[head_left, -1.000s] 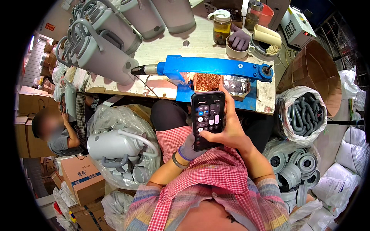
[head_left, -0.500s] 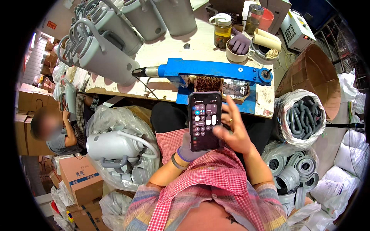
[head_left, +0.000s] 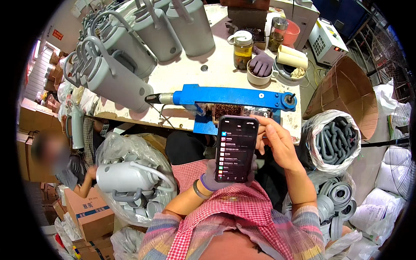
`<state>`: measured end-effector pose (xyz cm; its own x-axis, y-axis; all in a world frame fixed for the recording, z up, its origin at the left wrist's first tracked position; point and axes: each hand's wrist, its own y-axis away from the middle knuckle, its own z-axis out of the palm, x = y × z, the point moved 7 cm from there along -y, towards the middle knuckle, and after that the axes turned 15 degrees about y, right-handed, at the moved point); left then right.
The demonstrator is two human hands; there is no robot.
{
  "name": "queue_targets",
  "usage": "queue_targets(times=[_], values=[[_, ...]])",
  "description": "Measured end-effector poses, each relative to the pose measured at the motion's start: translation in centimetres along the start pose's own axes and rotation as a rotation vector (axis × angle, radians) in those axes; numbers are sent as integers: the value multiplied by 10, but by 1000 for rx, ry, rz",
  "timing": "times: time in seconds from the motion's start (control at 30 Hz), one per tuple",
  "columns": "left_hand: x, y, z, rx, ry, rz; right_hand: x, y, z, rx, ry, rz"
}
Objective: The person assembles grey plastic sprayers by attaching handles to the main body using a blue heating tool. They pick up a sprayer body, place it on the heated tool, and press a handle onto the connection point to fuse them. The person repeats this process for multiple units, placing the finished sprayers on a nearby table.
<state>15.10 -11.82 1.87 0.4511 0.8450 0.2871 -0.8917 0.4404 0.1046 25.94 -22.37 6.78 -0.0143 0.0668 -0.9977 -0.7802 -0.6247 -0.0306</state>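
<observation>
A dark smartphone stands upright in front of me, its screen lit with a list of rows. My left hand, in a grey-purple glove, is closed around the phone's lower part, with most of the fingers hidden behind it. Bare and empty, my right hand is at the phone's upper right side, fingers stretched out and apart. One fingertip is close to the phone's top corner; I cannot tell whether it touches. Just beyond the phone, a blue press arm spans a tray of small brown parts.
Grey kettle bodies crowd the table's left. A lidded jar and a glove on a cup are at the back right. Bags of dark handles and grey rings flank me. A person sits at left.
The phone screen has gone from a control panel to a list. My right hand has lifted from the screen to its upper right edge. The person at left now reaches toward the bagged kettle.
</observation>
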Motion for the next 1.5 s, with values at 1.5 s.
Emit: queue_targets(times=[1.5], values=[[123,31,11,-74,-191,459,72,-183,-330,612,630,-18]])
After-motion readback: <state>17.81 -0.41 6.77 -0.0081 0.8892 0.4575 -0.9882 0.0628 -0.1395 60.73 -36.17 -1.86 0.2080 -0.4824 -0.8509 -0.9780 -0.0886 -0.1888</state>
